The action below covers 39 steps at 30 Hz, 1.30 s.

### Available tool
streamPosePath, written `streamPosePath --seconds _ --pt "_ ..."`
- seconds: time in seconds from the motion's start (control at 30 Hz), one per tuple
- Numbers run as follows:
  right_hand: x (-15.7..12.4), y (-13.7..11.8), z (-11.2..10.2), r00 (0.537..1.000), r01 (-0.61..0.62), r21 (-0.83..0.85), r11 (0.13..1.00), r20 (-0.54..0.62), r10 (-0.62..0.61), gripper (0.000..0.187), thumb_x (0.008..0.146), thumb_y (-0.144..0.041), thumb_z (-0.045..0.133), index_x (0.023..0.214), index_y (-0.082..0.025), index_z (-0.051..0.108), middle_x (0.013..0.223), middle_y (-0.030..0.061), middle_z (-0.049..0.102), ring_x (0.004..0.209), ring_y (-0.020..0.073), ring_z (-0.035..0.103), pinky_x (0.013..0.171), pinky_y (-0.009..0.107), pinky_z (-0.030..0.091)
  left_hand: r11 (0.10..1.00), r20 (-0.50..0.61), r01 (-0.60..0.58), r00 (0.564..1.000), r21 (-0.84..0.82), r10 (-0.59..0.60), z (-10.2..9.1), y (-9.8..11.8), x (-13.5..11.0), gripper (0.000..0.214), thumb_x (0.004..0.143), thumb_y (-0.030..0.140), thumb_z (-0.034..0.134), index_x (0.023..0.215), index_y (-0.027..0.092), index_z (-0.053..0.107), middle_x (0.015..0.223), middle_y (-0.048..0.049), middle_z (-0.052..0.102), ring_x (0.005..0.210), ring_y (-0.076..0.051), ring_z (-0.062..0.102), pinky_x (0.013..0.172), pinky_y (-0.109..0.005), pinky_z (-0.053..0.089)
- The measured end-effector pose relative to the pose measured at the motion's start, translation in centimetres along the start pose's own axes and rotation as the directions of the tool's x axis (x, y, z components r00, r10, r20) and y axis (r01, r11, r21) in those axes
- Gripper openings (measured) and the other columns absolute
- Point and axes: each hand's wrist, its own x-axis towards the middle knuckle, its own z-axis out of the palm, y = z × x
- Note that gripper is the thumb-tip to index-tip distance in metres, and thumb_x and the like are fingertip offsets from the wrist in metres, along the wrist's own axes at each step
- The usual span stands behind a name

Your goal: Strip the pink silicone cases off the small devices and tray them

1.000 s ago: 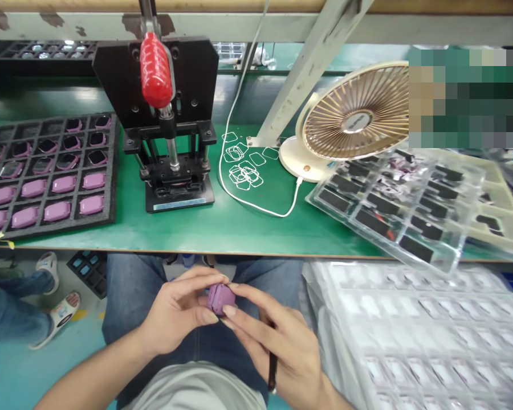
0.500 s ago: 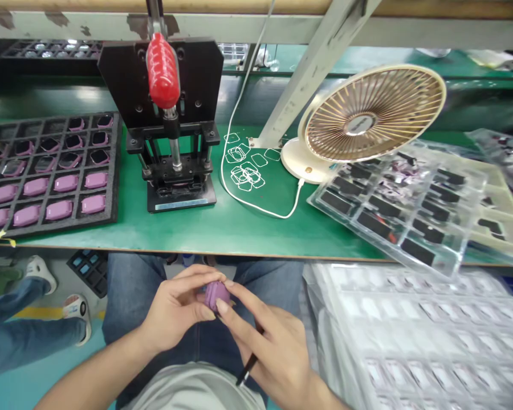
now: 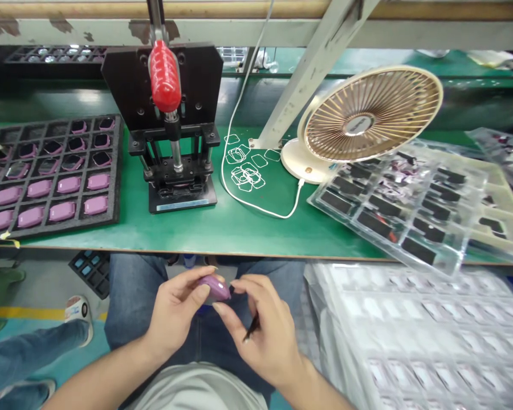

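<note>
Clock directions run from the small, rounded purple plastic case [image 3: 216, 288], which is held above the person's lap, just short of the green surface [image 3: 196, 234]. The left hand [image 3: 174, 310], at 8 o'clock, has its fingers closed on the case, the thumb on the near side and a fingertip along the far side. The case lies tilted, its right end lower. The right hand [image 3: 270, 330], at 4 o'clock, has thumb and forefinger parted beside that end; whether they touch it I cannot tell. Its other fingers curl around a slim dark rod [image 3: 251, 329], mostly hidden.

At 11 o'clock stands a black metal hand press [image 3: 177, 165] with a red-wrapped handle [image 3: 165, 77]. At 10 o'clock lies a black foam tray [image 3: 114, 199] of purple cases in square compartments. Thin white rounded loops [image 3: 245, 175] lie scattered just past 12 o'clock. A cream round-headed fan [image 3: 370, 117] stands between 1 and 2 o'clock, and a clear plastic tray [image 3: 468, 233] of flat black pieces lies at 2 o'clock, overhanging the front edge. Whitish compartment trays [image 3: 393, 336] sit between 3 and 4 o'clock.
</note>
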Motion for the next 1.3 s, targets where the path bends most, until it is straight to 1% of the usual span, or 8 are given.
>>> streamPosePath --seconds 0.13,0.4,0.53,0.6,0.73,0.9,1.17,1.3 --pt "0.7 0.1 -0.4 0.976 -0.006 0.045 0.999 0.219 -0.004 0.011 0.107 -0.030 0.060 0.104 -0.021 0.064 0.081 0.0012 0.065 0.069 0.0143 0.062 0.060 0.026 0.041 0.997 0.073 -0.040 0.996 -0.069 0.045 -0.3 0.0 0.4 0.025 0.094 0.023 0.082 0.118 0.028 0.085 0.110 -0.0083 0.086 0.101 -0.022 0.081 0.098 -0.033 0.062" --pt "1.0 -0.2 -0.1 0.982 0.059 0.157 0.986 0.166 -0.085 0.008 0.106 -0.022 0.058 0.101 -0.019 0.063 0.074 -0.0008 0.058 0.063 0.0127 0.053 0.059 0.028 0.032 0.989 0.120 -0.136 0.982 -0.063 0.142 -0.2 0.2 0.5 0.021 0.092 0.021 0.082 0.112 0.027 0.086 0.102 -0.0082 0.085 0.098 -0.022 0.079 0.092 -0.034 0.064" --pt "1.8 0.1 0.1 0.953 -0.232 0.326 0.917 0.264 0.147 0.032 0.108 -0.038 0.056 0.082 -0.020 0.053 0.070 -0.0040 0.046 0.060 0.0103 0.040 0.057 0.027 0.030 0.994 0.033 -0.041 0.999 0.099 0.037 -0.1 0.5 0.9 0.026 0.095 0.028 0.081 0.121 0.030 0.084 0.111 -0.0080 0.085 0.101 -0.022 0.080 0.095 -0.033 0.064" --pt "2.4 0.4 -0.1 0.848 -0.503 0.479 0.719 0.436 0.302 0.046 0.107 -0.055 0.055 0.076 -0.021 0.047 0.066 -0.0057 0.039 0.057 0.0092 0.032 0.054 0.025 0.026 0.965 0.092 -0.117 0.991 0.234 0.098 -0.4 1.2 1.6 0.039 0.089 0.032 0.086 0.128 0.031 0.081 0.122 -0.0096 0.081 0.108 -0.025 0.079 0.095 -0.035 0.065" --pt "3.5 0.5 -0.8 0.544 -0.835 0.538 0.115 0.777 0.317 0.054 0.096 -0.069 0.067 0.079 -0.021 0.050 0.054 -0.0127 0.025 0.048 0.0051 0.012 0.045 0.023 0.010 0.654 0.384 -0.594 0.803 0.468 0.455 -1.5 3.2 3.2 0.050 0.084 0.023 0.091 0.132 0.029 0.077 0.127 -0.0113 0.076 0.115 -0.027 0.076 0.098 -0.038 0.065" --pt "3.9 0.1 -0.8 0.433 -0.880 0.465 -0.101 0.871 0.234 0.053 0.092 -0.065 0.076 0.077 -0.019 0.055 0.050 -0.0153 0.021 0.042 0.0031 0.009 0.041 0.021 0.011 0.323 0.611 -0.831 0.554 0.454 0.566 -1.9 4.7 3.7 0.039 0.098 0.004 0.067 0.133 0.020 0.072 0.106 -0.0107 0.080 0.098 -0.021 0.079 0.087 -0.032 0.067" --pt "4.3 0.2 0.0 0.395 -0.882 0.450 -0.140 0.868 0.299 0.060 0.080 -0.067 0.086 0.072 -0.021 0.049 0.050 -0.0164 0.019 0.042 0.0018 0.008 0.041 0.019 0.009 0.231 0.598 -0.824 0.542 0.518 0.591 -2.1 3.6 2.9 0.047 0.095 -0.002 0.064 0.138 0.018 0.065 0.110 -0.0124 0.079 0.102 -0.023 0.078 0.090 -0.035 0.068" --pt "5.6 0.4 0.0 0.406 -0.913 0.372 0.166 0.856 0.321 0.061 0.090 -0.078 0.069 0.074 -0.021 0.052 0.051 -0.0131 0.027 0.043 0.0044 0.015 0.042 0.021 0.012 0.148 0.680 -0.798 0.580 0.583 0.449 -3.5 4.3 2.9 0.048 0.100 0.002 0.056 0.145 0.016 0.060 0.118 -0.0162 0.078 0.111 -0.025 0.075 0.096 -0.039 0.065"
